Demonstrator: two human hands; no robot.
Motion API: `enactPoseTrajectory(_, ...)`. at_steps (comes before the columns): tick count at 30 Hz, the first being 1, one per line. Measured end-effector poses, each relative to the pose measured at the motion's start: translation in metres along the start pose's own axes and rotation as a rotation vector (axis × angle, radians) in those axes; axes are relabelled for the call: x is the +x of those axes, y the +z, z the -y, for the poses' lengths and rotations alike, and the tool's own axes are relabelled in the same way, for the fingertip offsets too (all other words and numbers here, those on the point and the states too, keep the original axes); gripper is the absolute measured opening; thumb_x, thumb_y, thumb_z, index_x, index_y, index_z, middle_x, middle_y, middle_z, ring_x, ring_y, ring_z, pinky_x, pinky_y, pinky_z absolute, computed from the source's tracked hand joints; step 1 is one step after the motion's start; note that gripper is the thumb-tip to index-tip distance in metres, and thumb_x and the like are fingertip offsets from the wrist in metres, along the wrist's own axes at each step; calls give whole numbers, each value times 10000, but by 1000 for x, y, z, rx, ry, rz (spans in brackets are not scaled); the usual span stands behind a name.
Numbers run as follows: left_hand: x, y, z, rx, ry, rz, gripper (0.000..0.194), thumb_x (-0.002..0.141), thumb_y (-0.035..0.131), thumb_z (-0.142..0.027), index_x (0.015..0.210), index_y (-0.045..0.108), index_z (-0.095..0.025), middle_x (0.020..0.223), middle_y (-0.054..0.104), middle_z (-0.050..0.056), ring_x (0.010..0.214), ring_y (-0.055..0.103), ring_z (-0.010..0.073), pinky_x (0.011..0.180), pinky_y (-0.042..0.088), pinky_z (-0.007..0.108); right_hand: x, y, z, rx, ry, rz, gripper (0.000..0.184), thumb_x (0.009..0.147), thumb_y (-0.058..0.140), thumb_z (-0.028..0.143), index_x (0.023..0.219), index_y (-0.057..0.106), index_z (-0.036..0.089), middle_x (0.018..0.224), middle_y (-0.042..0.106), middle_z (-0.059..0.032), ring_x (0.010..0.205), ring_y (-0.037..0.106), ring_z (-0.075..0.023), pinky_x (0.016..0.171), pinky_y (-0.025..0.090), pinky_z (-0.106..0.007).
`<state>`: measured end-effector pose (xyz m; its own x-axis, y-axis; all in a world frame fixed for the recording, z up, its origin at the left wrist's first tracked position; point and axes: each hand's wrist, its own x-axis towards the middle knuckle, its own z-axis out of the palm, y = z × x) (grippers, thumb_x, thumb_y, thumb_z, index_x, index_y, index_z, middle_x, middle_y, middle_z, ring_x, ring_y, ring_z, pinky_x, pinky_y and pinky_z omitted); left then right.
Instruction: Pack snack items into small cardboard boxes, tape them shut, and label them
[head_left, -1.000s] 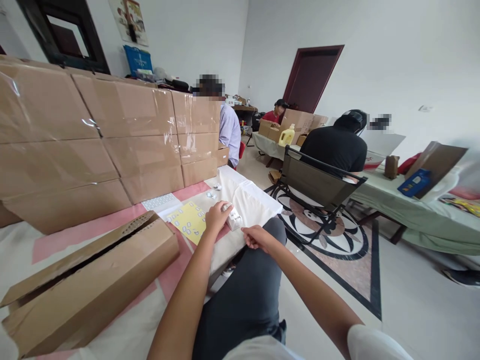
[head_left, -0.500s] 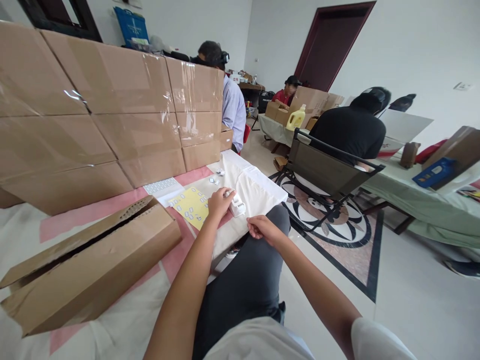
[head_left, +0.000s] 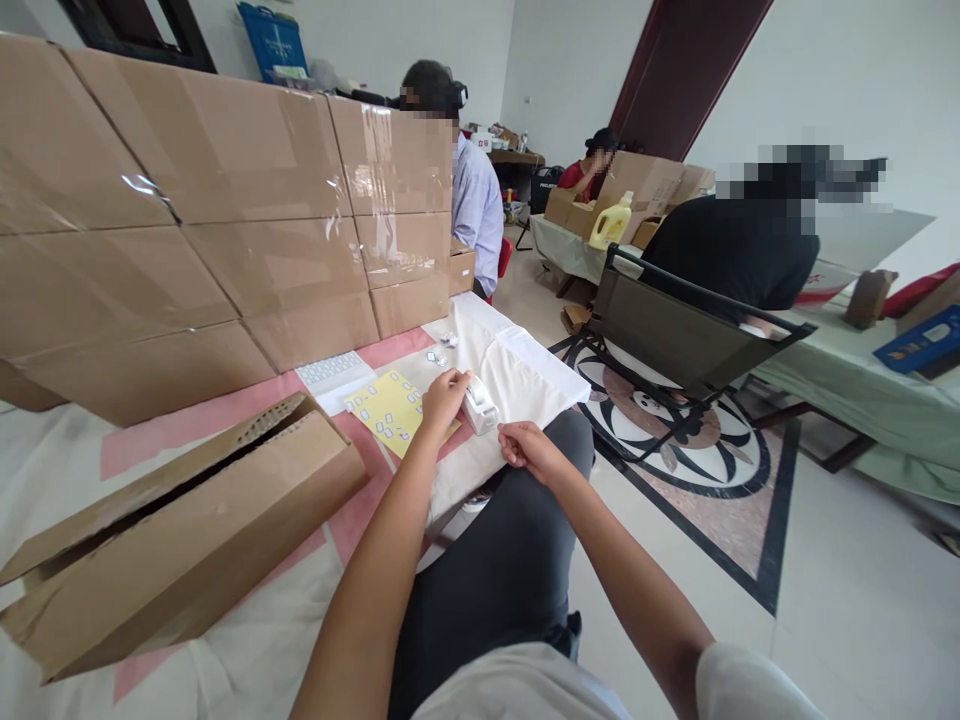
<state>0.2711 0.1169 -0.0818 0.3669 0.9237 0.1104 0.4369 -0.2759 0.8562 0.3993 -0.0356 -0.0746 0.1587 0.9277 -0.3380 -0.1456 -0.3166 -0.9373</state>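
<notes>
Tape dispenser (head_left: 484, 411), white and compact, sits on a cloth-covered table beside the seated worker's knee, gripped at its far end by the left hand (head_left: 444, 398), whose fingers bend around it. The right hand (head_left: 525, 446) hangs just off the near end, thumb and fingers curled in tight; whether a strip of tape lies between the fingertips cannot be told.

Left of the dispenser, a yellow sheet (head_left: 384, 405) printed with small outlined shapes lies flat on the pink-and-white tablecloth (head_left: 124, 452), a pale patterned sheet (head_left: 330, 370) just beyond it. Small loose pieces (head_left: 436, 358), too tiny to make out, rest near the white cloth (head_left: 517, 362) at the table's far corner. In the left foreground lies a long brown carton (head_left: 225, 540), a dark gap along its top, before a wall of taped cardboard boxes (head_left: 270, 225).

Beyond, a person in a lilac shirt (head_left: 480, 195) sits behind the boxes, while a co-worker in black (head_left: 720, 250) occupies a folding chair (head_left: 660, 335) at a green-draped table (head_left: 885, 425) bearing a yellow jug (head_left: 610, 224).
</notes>
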Motion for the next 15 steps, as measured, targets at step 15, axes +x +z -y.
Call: enactPoseTrajectory(15,-2,8,-1,-11,-23,-40,347,897,573,-619,970,637,-286,923,727,-11,892,667,211,804,439,303,7,-3,-8,57,-61,26,358,834,608,446,594,547,187,384,467,32,358,281,-59,415,158,-235)
